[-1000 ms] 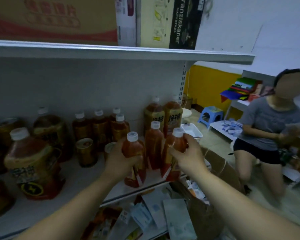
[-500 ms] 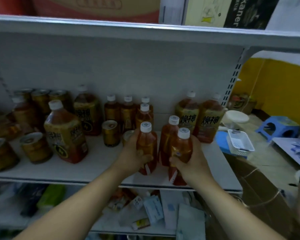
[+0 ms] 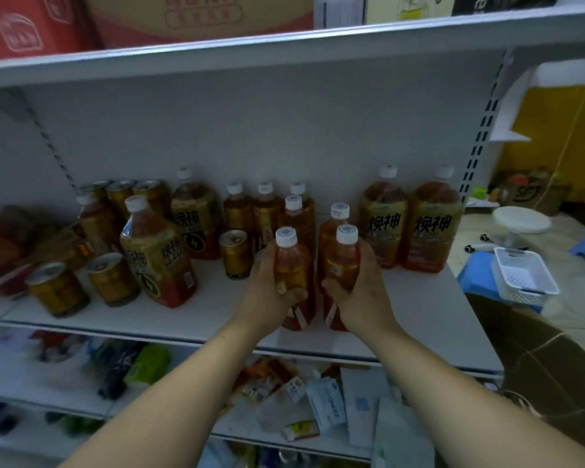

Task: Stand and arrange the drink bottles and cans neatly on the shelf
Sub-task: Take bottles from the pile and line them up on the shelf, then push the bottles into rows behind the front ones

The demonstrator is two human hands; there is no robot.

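Shelf: a white metal shelf (image 3: 419, 319) under a board stacked with cardboard boxes (image 3: 196, 18); drinks stood in loose clusters along it.
Cans: two gold cans (image 3: 58, 288) sat at the far left front, well apart from my hands.
Big bottle: one large bottle (image 3: 157, 255) stood forward of its row, just right of the cans.
Left hand: my left hand (image 3: 267, 292) was wrapped round a small bottle (image 3: 289, 265), upright near the front edge.
Right hand: my right hand (image 3: 362, 292) gripped a second small bottle (image 3: 343, 261), close beside the first.
Tall pair: two large bottles (image 3: 433, 228) stood at the back right.
Doing it well: I judged both should slide back together, bases flat, into line behind the bottles ahead, without knocking them.
Change: half a second before, the right cap sat lower than the left; now they were level. The person seen at my right a second earlier was out of view.
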